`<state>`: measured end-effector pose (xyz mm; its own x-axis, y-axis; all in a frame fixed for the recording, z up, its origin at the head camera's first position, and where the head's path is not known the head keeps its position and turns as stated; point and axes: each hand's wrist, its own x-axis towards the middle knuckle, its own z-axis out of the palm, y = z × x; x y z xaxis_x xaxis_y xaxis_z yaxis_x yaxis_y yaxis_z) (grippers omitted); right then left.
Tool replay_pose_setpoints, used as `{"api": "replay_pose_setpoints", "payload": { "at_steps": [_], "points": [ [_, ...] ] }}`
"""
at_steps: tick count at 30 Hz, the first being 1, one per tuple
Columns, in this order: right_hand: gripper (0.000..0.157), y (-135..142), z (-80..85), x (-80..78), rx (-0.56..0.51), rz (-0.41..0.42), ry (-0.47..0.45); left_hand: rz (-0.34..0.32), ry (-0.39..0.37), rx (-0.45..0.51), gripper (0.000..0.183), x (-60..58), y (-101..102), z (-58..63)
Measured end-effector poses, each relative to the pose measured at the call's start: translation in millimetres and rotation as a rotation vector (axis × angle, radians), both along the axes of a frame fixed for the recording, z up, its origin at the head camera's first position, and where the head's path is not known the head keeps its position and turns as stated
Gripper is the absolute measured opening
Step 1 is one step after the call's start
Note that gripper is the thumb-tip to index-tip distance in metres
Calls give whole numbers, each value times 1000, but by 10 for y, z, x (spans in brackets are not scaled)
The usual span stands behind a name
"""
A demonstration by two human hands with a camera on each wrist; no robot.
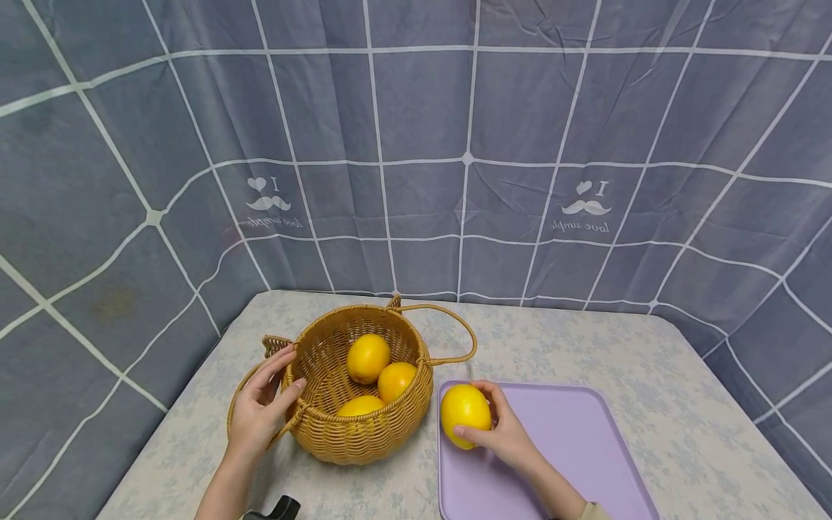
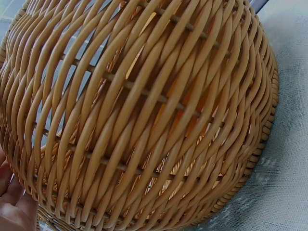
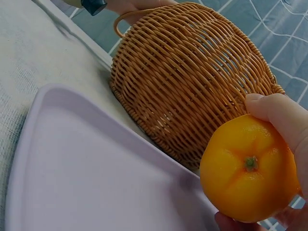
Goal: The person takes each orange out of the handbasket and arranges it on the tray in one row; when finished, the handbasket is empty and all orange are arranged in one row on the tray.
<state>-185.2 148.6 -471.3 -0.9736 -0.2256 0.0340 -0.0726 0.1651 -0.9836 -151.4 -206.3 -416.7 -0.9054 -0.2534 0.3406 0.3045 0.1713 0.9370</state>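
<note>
A round wicker basket (image 1: 364, 440) with two looped handles holds three yellow-orange fruits, one of them an orange (image 1: 368, 358) near its middle. At the basket's left rim, my left hand (image 1: 265, 404) grips the edge, its thumb over the inner side. In the left wrist view the woven side (image 2: 144, 115) fills most of the picture, and only part of the fingers (image 2: 17, 207) shows at the left edge. My right hand (image 1: 507, 433) holds another orange (image 1: 465, 417) between thumb and fingers, over the left part of a lilac tray (image 1: 572, 448). Its green stem end shows in the right wrist view.
A patterned pale cloth (image 1: 552, 339) covers the table. The tray lies just right of the basket. A grey-blue curtain (image 1: 422, 195) with white grid lines hangs behind and at both sides. A black object (image 1: 284, 508) shows near the left wrist.
</note>
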Motion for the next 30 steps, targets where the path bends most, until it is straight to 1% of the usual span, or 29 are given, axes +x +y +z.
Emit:
{"api": "replay_pose_setpoints", "payload": {
  "at_steps": [7, 13, 18, 22, 27, 30],
  "points": [
    [73, -1, -34, 6, 17, 27, 12, 2, 5, 0, 44, 2, 7, 11],
    [72, -12, -39, 25, 54, 37, 28, 2, 10, -1, 44, 5, 10, 7],
    [72, -23, -51, 36, 82, 36, 42, 9, -3, 5, 44, 0, 16, 18],
    [71, -38, -58, 55, 125, 35, 37, 10, -11, 12, 45, 0, 21, 26],
    [71, -44, -62, 65, 195, 49, 57, 12, -21, 5, 45, 3, 20, 32],
    [74, -39, -67, 65, 208, 67, 68, 15, -28, 1, 45, 5, 20, 35]
  ]
}}
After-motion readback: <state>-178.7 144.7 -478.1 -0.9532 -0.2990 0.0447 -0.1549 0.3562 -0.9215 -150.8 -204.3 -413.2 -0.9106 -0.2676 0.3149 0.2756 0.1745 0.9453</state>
